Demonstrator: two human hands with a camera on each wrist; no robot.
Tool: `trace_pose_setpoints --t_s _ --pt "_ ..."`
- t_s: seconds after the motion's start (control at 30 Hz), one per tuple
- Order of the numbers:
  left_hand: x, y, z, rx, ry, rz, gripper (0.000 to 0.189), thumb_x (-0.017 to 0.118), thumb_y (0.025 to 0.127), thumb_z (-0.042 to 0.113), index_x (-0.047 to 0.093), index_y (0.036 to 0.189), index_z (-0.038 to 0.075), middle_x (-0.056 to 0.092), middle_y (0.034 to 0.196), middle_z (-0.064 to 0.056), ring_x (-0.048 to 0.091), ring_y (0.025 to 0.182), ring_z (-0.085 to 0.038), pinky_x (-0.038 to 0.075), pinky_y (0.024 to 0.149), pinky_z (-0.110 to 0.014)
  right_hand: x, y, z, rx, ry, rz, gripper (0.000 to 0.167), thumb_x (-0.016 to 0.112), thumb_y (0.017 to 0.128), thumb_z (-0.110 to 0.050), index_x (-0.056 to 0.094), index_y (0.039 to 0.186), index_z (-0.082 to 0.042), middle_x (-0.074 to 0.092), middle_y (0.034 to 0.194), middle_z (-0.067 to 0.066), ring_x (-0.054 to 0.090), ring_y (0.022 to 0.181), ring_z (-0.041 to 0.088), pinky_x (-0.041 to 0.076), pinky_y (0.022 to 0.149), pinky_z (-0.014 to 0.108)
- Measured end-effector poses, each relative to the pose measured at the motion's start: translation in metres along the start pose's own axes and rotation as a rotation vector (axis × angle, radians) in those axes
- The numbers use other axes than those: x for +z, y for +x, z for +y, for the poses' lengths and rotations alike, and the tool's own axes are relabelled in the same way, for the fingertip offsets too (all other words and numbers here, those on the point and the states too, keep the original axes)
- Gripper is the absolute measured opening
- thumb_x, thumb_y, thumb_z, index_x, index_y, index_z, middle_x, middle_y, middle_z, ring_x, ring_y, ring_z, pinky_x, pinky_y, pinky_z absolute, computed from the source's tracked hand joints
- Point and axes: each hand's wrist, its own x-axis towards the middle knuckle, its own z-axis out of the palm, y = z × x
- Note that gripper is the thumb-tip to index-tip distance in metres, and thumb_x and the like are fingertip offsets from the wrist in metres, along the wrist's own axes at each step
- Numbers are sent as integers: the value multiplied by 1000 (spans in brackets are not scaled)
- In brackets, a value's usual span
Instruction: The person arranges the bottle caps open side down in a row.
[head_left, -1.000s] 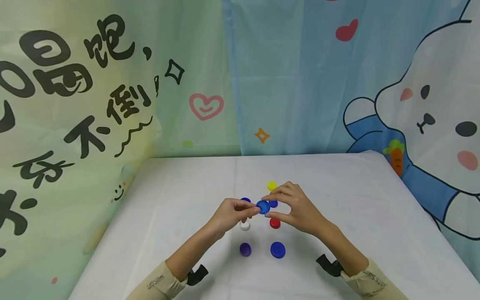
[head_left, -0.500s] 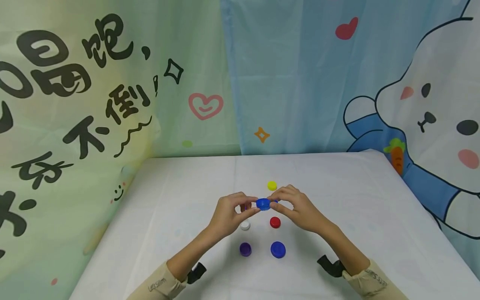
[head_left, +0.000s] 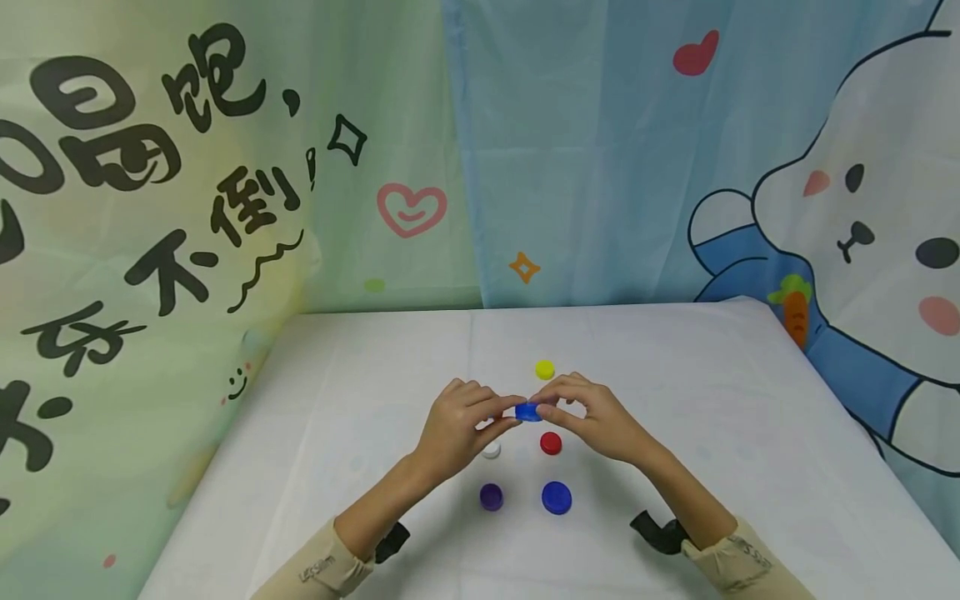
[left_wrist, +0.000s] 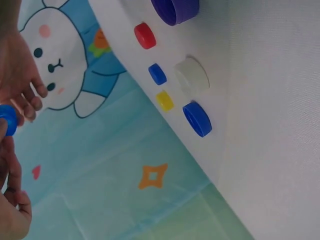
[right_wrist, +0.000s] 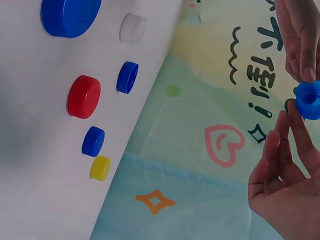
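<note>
While left hand [head_left: 461, 421] pinches blue cap [head_left: 528, 412], same hand partly hides white cap [head_left: 492, 452].

Left hand [head_left: 459, 429] and right hand [head_left: 596, 421] in close pinches; forearms [head_left: 390, 500] slanting inward

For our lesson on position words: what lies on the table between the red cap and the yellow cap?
A small blue cap lies between the red cap and the yellow cap, as both wrist views show.

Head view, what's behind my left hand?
Behind your left hand, part of a white cap shows; a blue cap, seen from the right wrist, is at least mostly covered.
</note>
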Motion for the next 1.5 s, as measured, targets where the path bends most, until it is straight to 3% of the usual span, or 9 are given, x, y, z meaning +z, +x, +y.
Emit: trace_pose_setpoints --t_s 0.13,0.23,0.43,0.7,0.83,0.97,1.13,1.3,1.5 --pt "0 0 0 -40 2 -28 39 77 75 26 68 111 13 60 71 9 50 67 -5 37 65 -20 -3 0 -18 23 0 31 20 67 84 -10 67 104 -7 59 91 0 52 91 20 41 79 39" --pt "1 0 1 -114 -36 -71 49 77 75 29 64 118 11 58 72 8 51 67 -7 39 66 -20 -6 0 -29 18 -11 64 23 69 82 -7 66 104 -3 60 91 4 53 89 25 42 77 38" --pt "3 0 -1 -275 -151 -118 43 76 77 29 66 113 10 57 71 6 50 65 -7 41 65 -22 -1 2 -6 14 -27 103 31 75 78 -14 67 107 -9 61 94 4 51 90 22 40 76 37" --pt "8 5 -14 -311 -191 -121 31 74 79 26 70 105 10 56 70 7 53 62 -12 43 61 -26 2 16 10 -58 -68 114 35 76 77 -27 68 109 -18 62 95 -1 50 89 14 42 74 36" --pt "11 10 -36 -329 -199 -85 28 74 79 22 70 103 9 57 71 5 52 61 -11 45 57 -28 4 39 14 -70 -122 150 33 75 78 -27 69 109 -15 63 93 1 51 90 20 43 73 37" --pt "17 19 -65 -358 -178 -53 27 74 80 21 70 103 7 57 70 4 52 63 -10 45 56 -25 6 68 23 -20 -159 194 33 74 79 -28 69 108 -13 63 90 4 51 88 21 43 72 37" --pt "26 30 -98 -399 -129 -69 27 74 79 22 71 101 6 58 69 2 54 61 -10 44 56 -22 8 103 40 37 -183 193 33 72 80 -28 69 108 -11 65 89 4 53 87 21 43 75 39" --pt "43 31 -128 -489 -95 -167 27 75 78 25 72 99 7 59 68 3 53 61 -11 42 55 -22 17 129 65 96 -198 116 31 70 83 -24 68 109 -8 64 84 3 53 83 21 43 73 35" --pt "66 18 -144 -626 -62 -381 28 75 78 28 72 98 9 59 69 4 50 60 -10 40 52 -21 34 138 97 146 -280 -30 29 69 84 -22 69 107 -6 63 76 0 50 70 17 41 63 29"
